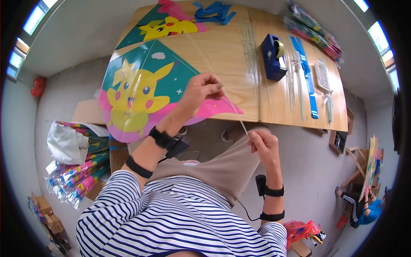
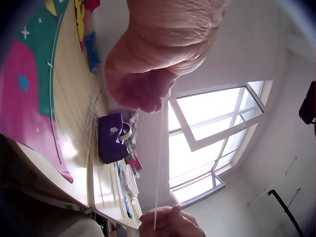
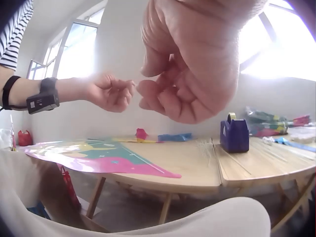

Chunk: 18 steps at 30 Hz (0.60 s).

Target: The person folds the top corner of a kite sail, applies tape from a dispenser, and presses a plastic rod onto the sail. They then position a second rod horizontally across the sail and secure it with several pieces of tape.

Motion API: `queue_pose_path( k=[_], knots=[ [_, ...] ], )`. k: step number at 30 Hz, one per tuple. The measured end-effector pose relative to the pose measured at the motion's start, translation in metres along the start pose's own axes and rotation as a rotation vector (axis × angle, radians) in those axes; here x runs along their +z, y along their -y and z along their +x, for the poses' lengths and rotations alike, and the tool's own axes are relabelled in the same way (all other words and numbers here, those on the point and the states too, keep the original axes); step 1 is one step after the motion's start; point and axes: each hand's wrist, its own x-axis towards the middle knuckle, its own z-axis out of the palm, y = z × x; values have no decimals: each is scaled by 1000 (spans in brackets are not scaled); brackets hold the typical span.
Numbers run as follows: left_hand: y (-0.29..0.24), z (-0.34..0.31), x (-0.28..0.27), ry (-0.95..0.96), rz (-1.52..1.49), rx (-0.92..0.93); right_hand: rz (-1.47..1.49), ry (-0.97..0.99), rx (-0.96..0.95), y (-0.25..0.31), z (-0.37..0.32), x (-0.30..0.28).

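A thin, pale rod spans the gap between my two hands, slanting across the table's front edge in the head view. My left hand pinches it above the kite, fingers curled in. Lower and to the right, my right hand grips the rod near its end between thumb and fingers. In the left wrist view the rod runs straight from one hand to the other. Under my left forearm lies a green and pink kite with a yellow cartoon figure, its pink corner pointing right.
Another kite and blue ribbon lie at the back. A tape dispenser, blue straps, several thin rods and wrapped bundles occupy the right. Packaged kites stand left on the floor. Another person sits far right.
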Motion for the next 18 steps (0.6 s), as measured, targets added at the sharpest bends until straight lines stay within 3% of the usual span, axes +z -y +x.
queue_pose_path(
  k=[2, 4, 6, 10, 12, 14, 18],
  knots=[
    [-4, -5, -7, -13, 3, -16, 14, -28, 66, -32, 39, -18],
    [-1, -10, -16, -9, 6, -21, -88, -288, -86, -53, 103, -39],
    [-4, -21, -15, -7, 25, -35, -163, -432, -121, -37, 171, -61],
    [1, -40, -18, -14, 66, -85, -375, -601, -23, -71, 332, -115],
    [-1, -46, -22, -24, 63, -88, -283, -541, 56, -39, 333, -111],
    [-3, -51, -24, -49, 45, -95, -49, -460, 259, -8, 317, -104],
    [-1, -47, -22, -39, 58, -103, 161, -452, 181, -17, 310, -108]
  ],
)
